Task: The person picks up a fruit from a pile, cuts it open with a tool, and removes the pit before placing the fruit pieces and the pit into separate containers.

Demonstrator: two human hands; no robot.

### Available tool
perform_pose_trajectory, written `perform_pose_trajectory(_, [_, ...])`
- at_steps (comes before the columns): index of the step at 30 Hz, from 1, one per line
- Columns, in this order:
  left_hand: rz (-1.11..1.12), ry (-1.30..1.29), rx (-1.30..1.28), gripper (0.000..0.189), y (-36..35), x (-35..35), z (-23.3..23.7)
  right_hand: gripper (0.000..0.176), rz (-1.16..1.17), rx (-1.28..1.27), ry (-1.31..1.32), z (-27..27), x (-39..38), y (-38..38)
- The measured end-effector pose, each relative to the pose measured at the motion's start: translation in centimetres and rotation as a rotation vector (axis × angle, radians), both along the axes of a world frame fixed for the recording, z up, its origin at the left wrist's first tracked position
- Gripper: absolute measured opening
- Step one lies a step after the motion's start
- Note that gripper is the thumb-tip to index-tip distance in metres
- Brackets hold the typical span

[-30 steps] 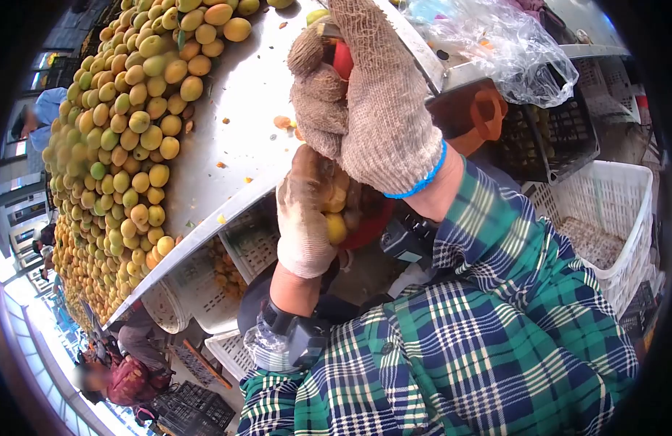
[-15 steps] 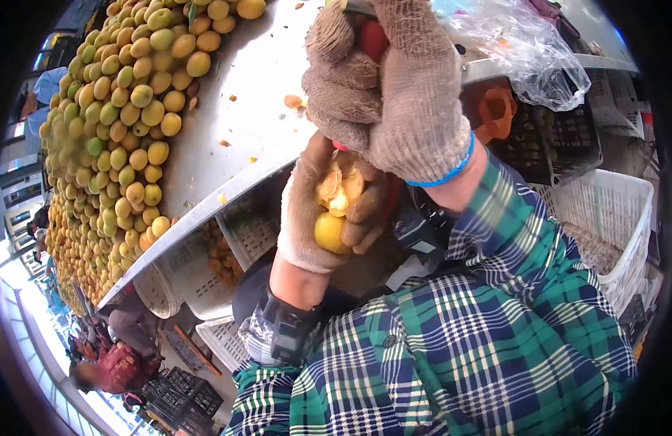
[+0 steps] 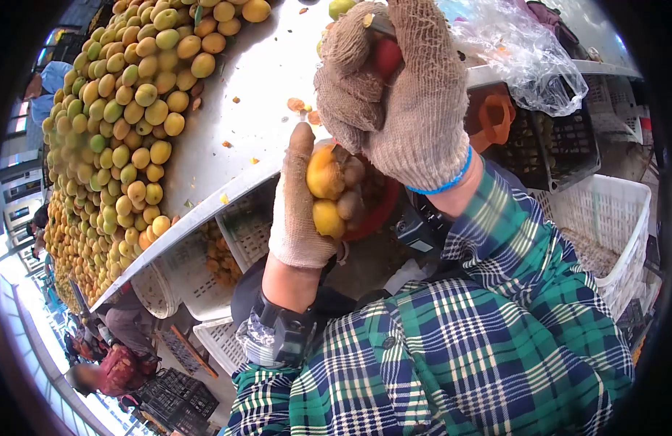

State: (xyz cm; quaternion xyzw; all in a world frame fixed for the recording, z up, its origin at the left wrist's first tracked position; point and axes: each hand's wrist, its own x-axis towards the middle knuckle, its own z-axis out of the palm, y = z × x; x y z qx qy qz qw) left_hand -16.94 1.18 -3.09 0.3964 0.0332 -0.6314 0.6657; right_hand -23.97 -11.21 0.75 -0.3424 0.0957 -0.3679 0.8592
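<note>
In the middle of the head view, my left hand [image 3: 300, 200], in a stained work glove, curls its fingers around two yellow-orange apricots. The upper apricot [image 3: 324, 173] lies by the thumb, which points up; the lower apricot [image 3: 327, 218] rests nearer the wrist. Just above and to the right is my right hand [image 3: 401, 94], also gloved, closed on a red-handled tool [image 3: 387, 58]. A bit of grey metal shows at its top end, but most of the tool is hidden by the fingers. Partly behind my left hand is a red bowl [image 3: 376, 211].
A big heap of apricots [image 3: 132, 116] covers the left of the metal table [image 3: 227, 116], where scraps lie scattered. At right are a clear plastic bag [image 3: 528, 54], a black crate [image 3: 565, 149] and a white basket [image 3: 626, 225]. Another person [image 3: 122, 370] is at lower left.
In my left hand the upper apricot, torn open before, now shows its smooth orange side. My left thumb has straightened upward. My right hand has shifted slightly right and down with the tool.
</note>
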Motion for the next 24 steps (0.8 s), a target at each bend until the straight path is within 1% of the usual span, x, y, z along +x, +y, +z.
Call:
perform_pose_trajectory(1, [0.031, -0.091, 0.020, 0.050, -0.1, 0.1, -0.1, 0.044, -0.095, -0.116, 0.026, -0.2, -0.1, 0.1])
perform_pose_trajectory(2, [0.028, -0.093, 0.018, 0.050, -0.3, -0.2, 0.2, 0.044, -0.098, -0.118, 0.024, -0.2, -0.1, 0.2])
perform_pose_trajectory(4, [0.140, -0.266, 0.142, 0.049, -1.0, -1.0, 1.5, 0.046, -0.083, -0.100, 0.057, -0.1, -0.2, 0.4])
perform_pose_trajectory(7, [0.072, -0.194, 0.113, 0.050, -0.7, -0.4, 0.0, 0.050, -0.058, -0.072, 0.111, 0.3, -0.2, 0.6])
perform_pose_trajectory(8, [0.093, -0.285, 0.209, 0.055, -0.9, -0.5, 0.0, 0.051, -0.111, -0.029, 0.123, 0.6, 0.2, 0.7])
perform_pose_trajectory(9, [0.090, -0.286, 0.205, 0.055, -0.9, -0.6, 0.1, 0.051, -0.115, -0.031, 0.122, 0.6, 0.1, 0.5])
perform_pose_trajectory(11, [0.077, -0.411, 0.189, 0.064, -0.8, -1.1, 0.5, 0.051, -0.131, 0.085, 0.124, 0.6, 0.0, 0.2])
perform_pose_trajectory(12, [0.072, -0.413, 0.184, 0.064, -0.7, -1.2, 0.8, 0.051, -0.154, 0.141, 0.124, 0.5, 0.2, 0.0])
perform_pose_trajectory(14, [0.020, -0.483, -0.006, 0.076, -0.5, -1.4, 1.2, 0.052, -0.165, 0.163, 0.117, 0.6, 0.1, -0.4])
perform_pose_trajectory(15, [0.011, -0.483, -0.006, 0.076, -0.3, -1.4, 0.9, 0.052, -0.172, 0.189, 0.112, 0.6, 0.0, -0.5])
perform_pose_trajectory(17, [-0.052, -0.739, -0.055, 0.078, 0.0, -1.3, -0.4, 0.052, -0.168, 0.170, 0.089, 0.5, -0.1, -0.8])
perform_pose_trajectory(18, [-0.018, -0.729, -0.024, 0.069, -0.2, -1.6, -0.5, 0.052, -0.194, 0.196, 0.072, 0.5, 0.0, -0.9])
perform_pose_trajectory(19, [-0.021, -0.730, -0.024, 0.069, -0.4, -1.9, -0.4, 0.052, -0.219, 0.223, 0.056, 0.5, 0.0, -0.9])
perform_pose_trajectory(21, [0.091, -0.469, 0.027, 0.063, -0.9, -2.6, 0.2, 0.051, -0.179, 0.247, 0.010, 0.4, -0.1, -0.9])
perform_pose_trajectory(22, [0.142, -0.385, 0.046, 0.055, -1.3, -2.8, 0.5, 0.052, -0.146, 0.235, 0.011, 0.4, -0.2, -0.9])
perform_pose_trajectory(23, [0.143, -0.385, 0.048, 0.055, -1.1, -2.7, 0.5, 0.052, -0.112, 0.223, 0.012, 0.4, -0.3, -0.8])
perform_pose_trajectory(24, [0.082, -0.427, 0.017, 0.051, -0.8, -2.5, 0.5, 0.052, -0.079, 0.212, 0.014, 0.4, -0.4, -0.8])
